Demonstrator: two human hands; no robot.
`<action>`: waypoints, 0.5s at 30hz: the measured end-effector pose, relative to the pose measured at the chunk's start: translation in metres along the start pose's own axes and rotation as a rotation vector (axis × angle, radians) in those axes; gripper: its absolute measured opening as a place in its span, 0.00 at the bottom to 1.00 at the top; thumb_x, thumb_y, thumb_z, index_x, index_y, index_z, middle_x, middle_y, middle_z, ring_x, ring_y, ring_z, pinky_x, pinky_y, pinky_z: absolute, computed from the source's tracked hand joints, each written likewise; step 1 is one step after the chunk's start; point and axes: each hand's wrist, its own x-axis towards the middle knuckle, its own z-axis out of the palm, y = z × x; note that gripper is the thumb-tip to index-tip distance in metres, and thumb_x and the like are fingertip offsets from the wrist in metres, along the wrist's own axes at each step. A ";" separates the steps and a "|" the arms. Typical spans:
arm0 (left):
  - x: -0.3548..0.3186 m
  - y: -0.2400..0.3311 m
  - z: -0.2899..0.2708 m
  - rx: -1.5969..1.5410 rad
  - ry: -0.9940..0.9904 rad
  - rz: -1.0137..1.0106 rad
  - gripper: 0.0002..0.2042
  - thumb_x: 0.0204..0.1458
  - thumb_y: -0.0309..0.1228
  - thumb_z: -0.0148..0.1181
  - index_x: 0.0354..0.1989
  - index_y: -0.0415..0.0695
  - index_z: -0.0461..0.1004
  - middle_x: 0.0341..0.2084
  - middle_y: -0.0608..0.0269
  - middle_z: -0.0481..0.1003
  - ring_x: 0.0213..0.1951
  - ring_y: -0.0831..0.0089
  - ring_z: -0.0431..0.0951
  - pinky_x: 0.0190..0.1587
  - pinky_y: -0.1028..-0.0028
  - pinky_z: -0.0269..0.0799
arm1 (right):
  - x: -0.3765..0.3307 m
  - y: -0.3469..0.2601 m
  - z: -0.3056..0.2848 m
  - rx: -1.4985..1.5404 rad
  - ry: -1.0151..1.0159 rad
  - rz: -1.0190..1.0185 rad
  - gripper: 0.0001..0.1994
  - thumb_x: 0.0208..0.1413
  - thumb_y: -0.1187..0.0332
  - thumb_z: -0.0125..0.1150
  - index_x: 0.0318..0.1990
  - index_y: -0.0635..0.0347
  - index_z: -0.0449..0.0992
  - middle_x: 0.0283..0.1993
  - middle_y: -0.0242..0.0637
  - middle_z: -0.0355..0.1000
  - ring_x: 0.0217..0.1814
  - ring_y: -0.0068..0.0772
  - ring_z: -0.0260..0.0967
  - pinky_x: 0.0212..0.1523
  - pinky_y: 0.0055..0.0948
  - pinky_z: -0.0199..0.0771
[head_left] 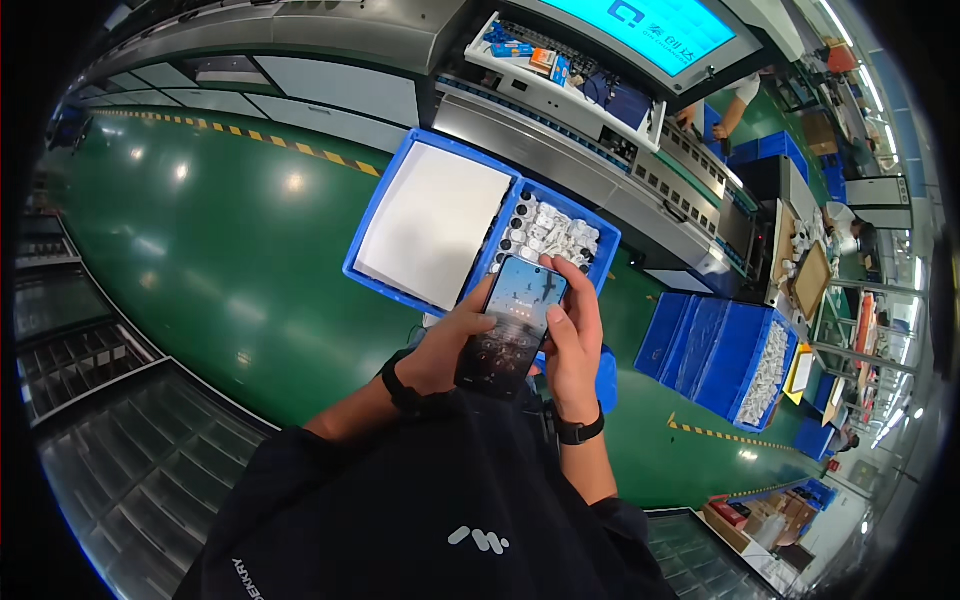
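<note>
A smartphone [513, 325] with its screen lit is held upright between my two hands, in front of my chest. My left hand [450, 340] grips its left edge, the thumb resting on the screen. Around its right edge closes my right hand [575, 340], thumb at the screen's side and fingers behind the upper corner. Dark bands circle both wrists. Just beyond the phone stand two blue bins: one holds a flat white sheet [430, 220], the other [606, 240] many small white parts and black round pieces.
A long machine with a bright screen [650, 30] runs behind the bins; its open drawer [560, 85] holds small boxes. More blue bins [690, 345] with white parts stand at right. Another person's arm [735, 115] reaches over the machine. Dark racks [130, 460] stand at left.
</note>
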 end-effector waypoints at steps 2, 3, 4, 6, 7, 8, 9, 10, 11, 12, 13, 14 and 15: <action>0.000 -0.001 0.000 -0.005 0.003 0.004 0.39 0.58 0.38 0.55 0.77 0.44 0.47 0.69 0.48 0.63 0.66 0.55 0.71 0.60 0.50 0.76 | -0.001 0.000 0.001 0.023 0.001 0.027 0.34 0.63 0.74 0.55 0.76 0.63 0.54 0.74 0.49 0.60 0.75 0.39 0.59 0.73 0.35 0.58; 0.001 -0.003 -0.003 0.028 0.027 0.025 0.39 0.58 0.38 0.55 0.77 0.44 0.48 0.69 0.49 0.64 0.66 0.55 0.71 0.61 0.52 0.75 | -0.002 0.001 0.004 0.027 0.007 0.023 0.35 0.62 0.74 0.55 0.77 0.63 0.53 0.74 0.49 0.60 0.75 0.40 0.60 0.72 0.35 0.59; 0.001 -0.005 -0.004 0.060 0.051 0.046 0.39 0.58 0.38 0.55 0.77 0.43 0.48 0.69 0.49 0.64 0.66 0.56 0.71 0.63 0.54 0.74 | -0.003 0.002 0.007 0.030 0.012 0.020 0.36 0.61 0.75 0.55 0.77 0.62 0.53 0.74 0.49 0.60 0.74 0.40 0.60 0.72 0.35 0.61; 0.002 -0.008 -0.006 0.093 0.076 0.066 0.39 0.57 0.38 0.54 0.77 0.43 0.49 0.69 0.49 0.64 0.66 0.57 0.71 0.64 0.56 0.73 | -0.006 0.003 0.010 0.035 0.019 0.017 0.37 0.61 0.76 0.55 0.77 0.62 0.52 0.74 0.49 0.60 0.74 0.40 0.61 0.71 0.35 0.62; 0.003 -0.009 -0.005 0.072 0.081 0.065 0.39 0.57 0.38 0.54 0.77 0.42 0.49 0.68 0.49 0.65 0.66 0.57 0.71 0.65 0.58 0.72 | -0.007 0.003 0.012 0.064 0.034 0.038 0.38 0.59 0.77 0.55 0.78 0.61 0.50 0.74 0.49 0.60 0.74 0.39 0.61 0.71 0.34 0.62; 0.004 -0.010 -0.005 0.051 0.087 0.064 0.38 0.57 0.37 0.53 0.77 0.42 0.49 0.67 0.48 0.66 0.65 0.57 0.72 0.65 0.59 0.71 | -0.008 0.003 0.012 0.094 0.049 0.061 0.40 0.58 0.79 0.54 0.79 0.61 0.48 0.74 0.49 0.60 0.74 0.39 0.61 0.71 0.34 0.62; 0.004 -0.010 -0.004 0.030 0.094 0.063 0.38 0.57 0.37 0.53 0.77 0.41 0.49 0.67 0.48 0.67 0.65 0.57 0.73 0.66 0.61 0.71 | -0.009 0.003 0.013 0.125 0.063 0.084 0.41 0.57 0.80 0.54 0.79 0.61 0.47 0.74 0.49 0.60 0.74 0.38 0.60 0.71 0.33 0.62; 0.005 -0.010 -0.005 0.030 0.095 0.061 0.38 0.57 0.37 0.53 0.77 0.41 0.49 0.67 0.48 0.67 0.65 0.57 0.73 0.66 0.61 0.71 | -0.009 0.003 0.013 0.125 0.064 0.085 0.41 0.57 0.80 0.54 0.79 0.61 0.47 0.74 0.49 0.60 0.74 0.38 0.60 0.71 0.33 0.62; 0.006 -0.009 -0.005 0.011 0.070 0.063 0.38 0.57 0.34 0.51 0.77 0.42 0.49 0.67 0.49 0.66 0.65 0.58 0.72 0.67 0.61 0.70 | -0.009 0.003 0.014 0.098 0.059 0.073 0.42 0.56 0.80 0.54 0.80 0.60 0.45 0.74 0.49 0.60 0.74 0.38 0.61 0.71 0.33 0.62; 0.008 -0.008 -0.006 -0.008 0.045 0.065 0.37 0.56 0.32 0.48 0.77 0.42 0.48 0.68 0.50 0.66 0.66 0.59 0.71 0.67 0.61 0.70 | -0.009 0.003 0.014 0.070 0.054 0.061 0.44 0.56 0.81 0.54 0.80 0.60 0.44 0.74 0.49 0.59 0.74 0.37 0.61 0.71 0.33 0.62; 0.009 -0.006 -0.006 -0.027 0.020 0.066 0.37 0.56 0.29 0.46 0.77 0.42 0.48 0.68 0.51 0.66 0.67 0.59 0.71 0.68 0.61 0.70 | -0.008 0.003 0.014 0.041 0.048 0.048 0.45 0.55 0.81 0.54 0.80 0.59 0.42 0.74 0.49 0.59 0.74 0.37 0.61 0.71 0.32 0.62; 0.010 -0.004 -0.005 -0.027 0.020 0.065 0.37 0.56 0.29 0.46 0.77 0.42 0.48 0.68 0.51 0.66 0.67 0.59 0.71 0.68 0.61 0.70 | -0.008 0.003 0.013 0.042 0.049 0.049 0.45 0.55 0.81 0.54 0.80 0.59 0.42 0.74 0.49 0.59 0.74 0.37 0.61 0.71 0.32 0.62; 0.010 -0.001 -0.004 -0.015 0.013 0.058 0.36 0.56 0.29 0.46 0.77 0.41 0.48 0.68 0.50 0.66 0.66 0.59 0.72 0.68 0.61 0.70 | -0.008 0.005 0.011 0.054 0.035 0.048 0.45 0.56 0.81 0.55 0.80 0.59 0.40 0.75 0.49 0.58 0.73 0.36 0.62 0.70 0.32 0.64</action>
